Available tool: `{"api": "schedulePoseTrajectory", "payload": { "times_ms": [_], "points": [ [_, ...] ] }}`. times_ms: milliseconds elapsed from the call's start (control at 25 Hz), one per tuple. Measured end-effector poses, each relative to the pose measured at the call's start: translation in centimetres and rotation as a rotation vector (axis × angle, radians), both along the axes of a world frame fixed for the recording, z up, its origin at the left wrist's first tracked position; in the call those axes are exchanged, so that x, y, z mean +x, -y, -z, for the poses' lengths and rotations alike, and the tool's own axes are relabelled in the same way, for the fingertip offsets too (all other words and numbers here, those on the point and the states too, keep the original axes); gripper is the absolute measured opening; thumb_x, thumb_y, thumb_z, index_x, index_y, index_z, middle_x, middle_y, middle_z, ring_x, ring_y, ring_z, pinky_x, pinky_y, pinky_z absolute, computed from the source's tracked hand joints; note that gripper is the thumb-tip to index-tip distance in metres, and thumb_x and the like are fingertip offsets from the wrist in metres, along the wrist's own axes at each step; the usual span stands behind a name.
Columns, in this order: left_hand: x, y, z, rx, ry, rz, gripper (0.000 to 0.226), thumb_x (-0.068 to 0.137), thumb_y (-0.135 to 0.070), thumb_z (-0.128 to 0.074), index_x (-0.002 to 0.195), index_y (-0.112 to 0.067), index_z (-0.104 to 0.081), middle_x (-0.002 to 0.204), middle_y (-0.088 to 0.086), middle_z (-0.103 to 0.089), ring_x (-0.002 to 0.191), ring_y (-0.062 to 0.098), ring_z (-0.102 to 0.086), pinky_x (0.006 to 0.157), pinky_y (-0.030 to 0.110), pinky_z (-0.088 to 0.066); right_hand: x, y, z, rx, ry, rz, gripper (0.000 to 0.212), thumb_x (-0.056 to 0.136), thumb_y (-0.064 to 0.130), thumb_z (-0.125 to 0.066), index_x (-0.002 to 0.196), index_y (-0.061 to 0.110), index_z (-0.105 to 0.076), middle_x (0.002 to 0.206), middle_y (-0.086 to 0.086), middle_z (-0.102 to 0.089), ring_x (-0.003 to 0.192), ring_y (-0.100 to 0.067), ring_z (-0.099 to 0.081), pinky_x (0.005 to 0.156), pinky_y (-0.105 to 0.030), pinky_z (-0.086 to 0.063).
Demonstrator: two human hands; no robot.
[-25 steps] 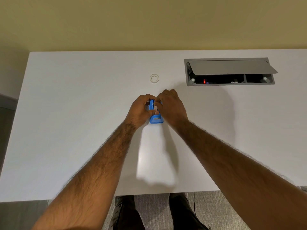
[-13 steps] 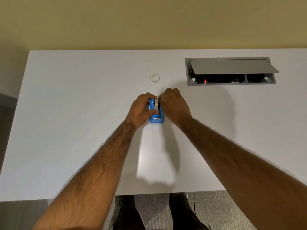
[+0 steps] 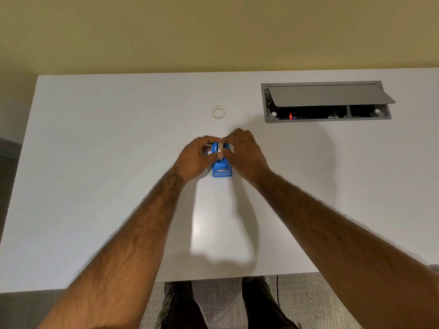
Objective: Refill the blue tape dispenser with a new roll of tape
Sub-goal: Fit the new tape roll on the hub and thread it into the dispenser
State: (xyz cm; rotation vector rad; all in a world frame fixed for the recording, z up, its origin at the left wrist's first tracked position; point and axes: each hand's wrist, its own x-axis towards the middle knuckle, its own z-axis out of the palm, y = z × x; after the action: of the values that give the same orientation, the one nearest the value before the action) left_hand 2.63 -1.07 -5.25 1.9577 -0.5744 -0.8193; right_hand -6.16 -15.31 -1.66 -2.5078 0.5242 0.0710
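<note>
Legs [image 3: 180, 305] in dark trousers show below the near edge of the white bench [image 3: 95, 186], over grey carpet [image 3: 218, 300], and a thin black cable [image 3: 277, 290] hangs beside the right one. 2 bare forearms reach from the near corners toward the middle of the bench, casting a soft shadow on the surface between them.

At the centre stands the blue tape dispenser [image 3: 221, 170], its cutter end pointing near and its far half hidden between the hands. The left hand [image 3: 193, 160] curls against the dispenser's left side, thumb pressed toward the top. The right hand [image 3: 245, 154] closes on the right side, and its fingertips [image 3: 220, 155] pinch the white roll of tape [image 3: 220, 148], which stands on edge in the dispenser's cradle. Whether the roll is fully seated cannot be told, since the fingers cover its sides. Both grips are closed: the left on the dispenser body, the right on the roll.

Farther off, well apart from the hands, a second tape ring [image 3: 218, 112] lies flat on the bench. To the far right a recessed cable box [image 3: 326, 102] sits with its grey lid [image 3: 330, 95] propped open, a small red light [image 3: 290, 115] glowing inside. A yellow wall [image 3: 213, 32] rises behind.
</note>
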Motion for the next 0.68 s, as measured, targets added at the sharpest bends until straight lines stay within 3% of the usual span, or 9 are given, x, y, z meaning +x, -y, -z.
{"api": "schedulePoseTrajectory", "payload": {
  "times_ms": [240, 400, 600, 680],
  "points": [
    [-0.2, 0.1, -0.1, 0.0, -0.026, -0.024, 0.04, 0.083, -0.022, -0.077, 0.121, -0.024, -0.065, 0.118, -0.006, -0.069, 0.11, 0.012, -0.063, 0.105, 0.034, -0.047, 0.1, 0.0, 1.1, 0.157, -0.027, 0.021, 0.035, 0.086, 0.025, -0.067, 0.116, 0.011, -0.056, 0.113, -0.007, -0.057, 0.106, -0.019, -0.05, 0.085, -0.02, -0.034],
    [0.0, 0.2, -0.3, -0.007, 0.001, -0.023, 0.038, 0.08, -0.016, -0.079, 0.116, -0.023, -0.067, 0.116, -0.005, -0.069, 0.108, 0.014, -0.064, 0.102, 0.033, -0.049, -0.2, 0.1, 1.8, 0.148, -0.048, 0.04, 0.036, 0.084, 0.023, -0.068, 0.116, 0.013, -0.056, 0.113, -0.007, -0.057, 0.106, -0.021, -0.052, 0.086, -0.022, -0.037],
    [-0.5, 0.2, -0.6, -0.059, 0.167, -0.057, 0.038, 0.08, -0.009, -0.077, 0.114, -0.025, -0.069, 0.113, -0.006, -0.066, 0.098, 0.009, -0.063, 0.087, 0.012, -0.047, -0.1, 0.8, 0.7, 0.143, -0.076, -0.032, 0.039, 0.083, 0.025, -0.071, 0.117, 0.009, -0.06, 0.114, -0.011, -0.061, 0.106, -0.022, -0.054, 0.087, -0.021, -0.034],
    [-0.7, 0.0, -0.5, -0.067, 0.229, -0.03, 0.034, 0.083, -0.01, -0.075, 0.114, -0.022, -0.071, 0.112, -0.003, -0.068, 0.097, 0.008, -0.063, 0.088, 0.013, -0.047, 0.0, 0.8, 0.5, 0.128, -0.068, -0.054, 0.038, 0.083, 0.028, -0.071, 0.114, 0.008, -0.062, 0.114, -0.011, -0.062, 0.106, -0.022, -0.055, 0.086, -0.02, -0.033]
  ]
}}
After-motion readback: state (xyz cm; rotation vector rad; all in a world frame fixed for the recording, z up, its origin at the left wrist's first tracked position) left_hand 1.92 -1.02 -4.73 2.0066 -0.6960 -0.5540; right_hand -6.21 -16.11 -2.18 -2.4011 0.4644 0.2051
